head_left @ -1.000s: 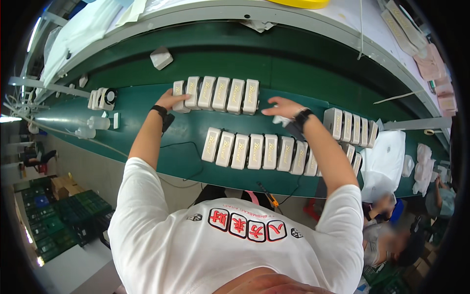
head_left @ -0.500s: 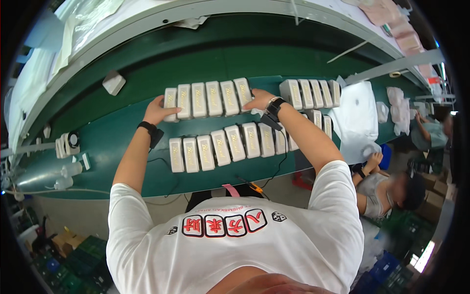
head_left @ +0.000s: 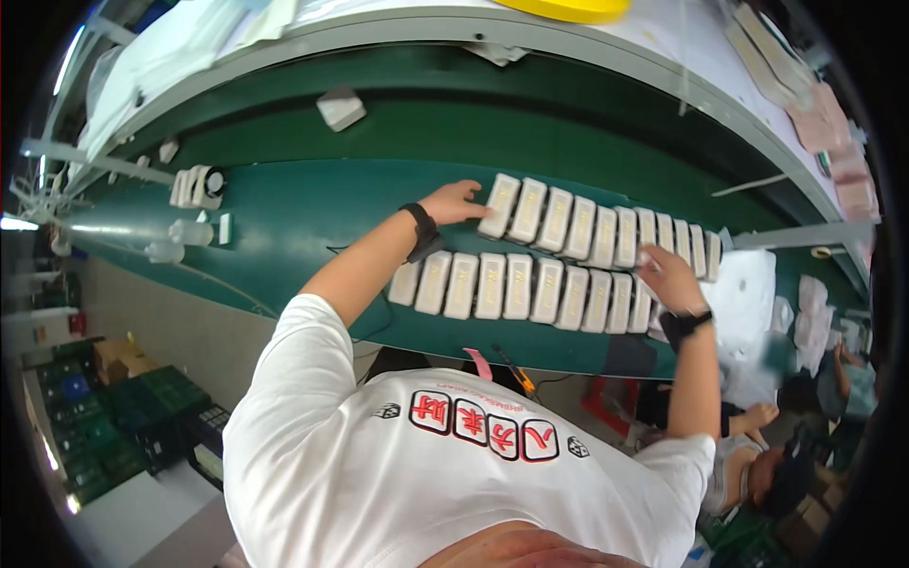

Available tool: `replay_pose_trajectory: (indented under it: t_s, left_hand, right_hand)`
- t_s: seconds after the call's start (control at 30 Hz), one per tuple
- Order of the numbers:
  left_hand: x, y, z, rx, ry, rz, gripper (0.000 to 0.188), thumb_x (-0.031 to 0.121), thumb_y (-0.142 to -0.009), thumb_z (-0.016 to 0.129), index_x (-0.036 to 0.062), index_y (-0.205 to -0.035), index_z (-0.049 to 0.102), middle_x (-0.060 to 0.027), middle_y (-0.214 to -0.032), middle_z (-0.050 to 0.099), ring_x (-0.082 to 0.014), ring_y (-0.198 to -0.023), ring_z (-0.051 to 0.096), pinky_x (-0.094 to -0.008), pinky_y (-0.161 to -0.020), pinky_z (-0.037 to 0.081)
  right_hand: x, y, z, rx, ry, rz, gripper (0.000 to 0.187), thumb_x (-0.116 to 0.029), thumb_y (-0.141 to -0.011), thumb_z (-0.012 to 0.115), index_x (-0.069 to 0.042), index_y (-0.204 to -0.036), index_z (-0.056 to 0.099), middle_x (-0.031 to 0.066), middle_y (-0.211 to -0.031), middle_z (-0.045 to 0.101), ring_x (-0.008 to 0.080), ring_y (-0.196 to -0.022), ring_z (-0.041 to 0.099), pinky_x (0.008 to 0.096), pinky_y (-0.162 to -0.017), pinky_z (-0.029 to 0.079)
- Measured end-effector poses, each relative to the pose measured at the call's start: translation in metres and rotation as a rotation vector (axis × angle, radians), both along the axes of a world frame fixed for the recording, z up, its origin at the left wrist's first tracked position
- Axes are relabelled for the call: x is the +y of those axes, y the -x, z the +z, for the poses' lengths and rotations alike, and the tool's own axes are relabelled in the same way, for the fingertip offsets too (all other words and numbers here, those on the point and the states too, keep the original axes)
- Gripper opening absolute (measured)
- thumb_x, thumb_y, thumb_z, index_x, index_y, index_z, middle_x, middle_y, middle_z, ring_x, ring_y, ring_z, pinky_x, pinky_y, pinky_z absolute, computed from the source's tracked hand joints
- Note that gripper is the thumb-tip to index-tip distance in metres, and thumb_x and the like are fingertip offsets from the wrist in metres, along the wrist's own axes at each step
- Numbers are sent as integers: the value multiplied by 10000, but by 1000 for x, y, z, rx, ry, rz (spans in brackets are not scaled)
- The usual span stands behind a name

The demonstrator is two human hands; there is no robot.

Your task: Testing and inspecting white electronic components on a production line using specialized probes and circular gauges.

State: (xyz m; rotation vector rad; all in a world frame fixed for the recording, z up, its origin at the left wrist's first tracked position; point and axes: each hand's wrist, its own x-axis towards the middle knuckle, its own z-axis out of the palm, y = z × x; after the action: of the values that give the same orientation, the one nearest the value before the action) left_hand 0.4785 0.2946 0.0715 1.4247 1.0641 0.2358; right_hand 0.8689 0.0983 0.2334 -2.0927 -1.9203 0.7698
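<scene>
Cases: white cases are being carried by the worktop in two rows, stood side by side, gold lettering being borne on their narrow upper faces
Back row: a slanting line is being formed by its cases, its right end being set near a white sheet
Front row: a second line is being formed nearer the body, a gap being left between the rows at the left
Left hand: it is being held open at the left end of the back row, thumb and fingers spread; the end case is being met or nearly met by the thumb, which of the two cannot be told
Right hand: it is being held with bent fingers at the near side of the back row, right of its middle; whether a case is being grasped or only touched cannot be told
Wrists: a black band is being worn on each
Left of worktop: a small group of white units is being stood there, clear bottles being placed just beside it
Behind: a white block is being backed by green, below a pale shelf
Co-worker: a bare hand is being shown at the lower right, well apart from the cases
</scene>
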Motion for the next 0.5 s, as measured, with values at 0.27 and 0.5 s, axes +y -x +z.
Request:
replay_pose_trajectory:
  t_s: [0.27, 0.5]
  left_hand:
    - [155, 192, -69, 43, -11, 860, 729, 509, -693, 836, -1, -1143, 574, -105, -882, 631, -227, -690, 620, -322, -601, 518]
    - [303, 233, -181, -376, 367, 900, 548, 502, -894, 635, 76, -1236, 586, -153, -1033, 690, -361, -652, 627, -437, -554, 523]
  right_hand:
    - [-199, -67, 74, -17, -49, -608, 229, -26, -872, 637, 3, -1099, 647, 43, -893, 649, 146, -895, 591, 289, -819, 486]
    - [-468, 97, 32, -189, 146, -1162, 197, -218, -874, 682, -28, -925, 692, -12, -771, 598, 112, -746, 518, 288, -718, 438]
